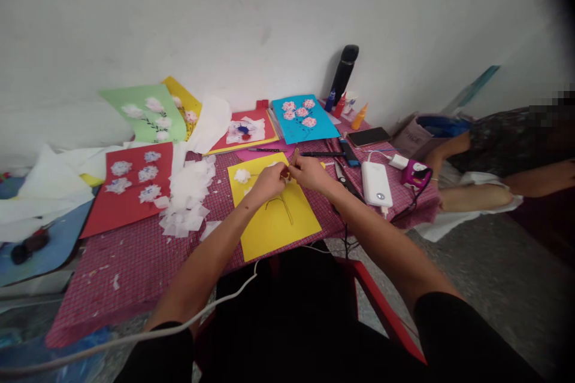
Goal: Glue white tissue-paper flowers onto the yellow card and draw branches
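Note:
My left hand and my right hand meet above the upper part of a yellow sheet. The fingers of both are pinched close together around something too small to make out. Drawn dark lines run down the yellow sheet below my hands. A white paper flower sits near its upper left corner. Left of the sheet lies a heap of thin white paper pieces.
Left of the heap is a red card with flowers; a blue card stands behind. Scissors, a white power bank and a phone lie right. A white cable crosses the lower left. A person sits at far right.

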The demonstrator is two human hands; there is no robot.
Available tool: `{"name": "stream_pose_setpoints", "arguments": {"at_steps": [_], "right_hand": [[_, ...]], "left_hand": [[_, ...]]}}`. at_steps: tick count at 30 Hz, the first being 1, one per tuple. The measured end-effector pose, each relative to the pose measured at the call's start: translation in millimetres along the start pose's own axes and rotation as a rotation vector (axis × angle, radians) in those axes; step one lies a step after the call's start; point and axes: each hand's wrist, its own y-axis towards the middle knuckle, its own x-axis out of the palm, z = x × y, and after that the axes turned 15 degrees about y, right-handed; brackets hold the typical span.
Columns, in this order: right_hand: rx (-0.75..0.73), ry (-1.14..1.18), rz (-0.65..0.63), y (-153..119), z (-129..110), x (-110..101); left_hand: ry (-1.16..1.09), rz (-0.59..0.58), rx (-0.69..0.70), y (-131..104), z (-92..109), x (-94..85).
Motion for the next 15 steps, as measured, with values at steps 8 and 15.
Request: {"name": "stream_pose_setpoints", "arguments": {"at_steps": [8,15], "right_hand": [[-0.017,-0.041,0.001,0.3,2.6,0.5],[-0.071,-0.045,0.0,-0.5,6.6,1.6]], "left_hand": [[-0.008,-0.02,-0.014,2.3,6.1,-1.9],[0.01,-0.018,-0.037,4.7,5.8,3.6]]}}
